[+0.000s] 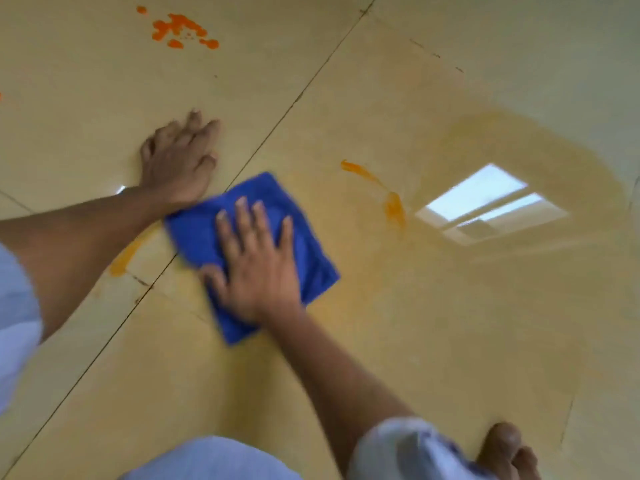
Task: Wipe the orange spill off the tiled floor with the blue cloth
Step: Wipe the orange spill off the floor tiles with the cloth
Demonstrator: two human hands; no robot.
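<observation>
The blue cloth [256, 251], folded to a rough square (blurred at its edges), lies flat on the tiled floor [450, 341] under the right hand [258, 271], fingers spread apart. The left hand [178, 164] rests flat just beside it, fingers loosely together. Orange spill [393, 202] streaks the pale tiles nearby, with bright blobs well apart.

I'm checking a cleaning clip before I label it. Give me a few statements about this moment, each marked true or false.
1. The right hand presses flat on the blue cloth. True.
2. The left hand holds a second cloth. False: it rests bare on the tiled floor, beside the cloth.
3. Bright orange drops lie far from the cloth, unwiped. True.
4. The cloth is crumpled into a ball. False: it lies spread flat.
5. An orange streak remains to the cloth's right. True.
</observation>
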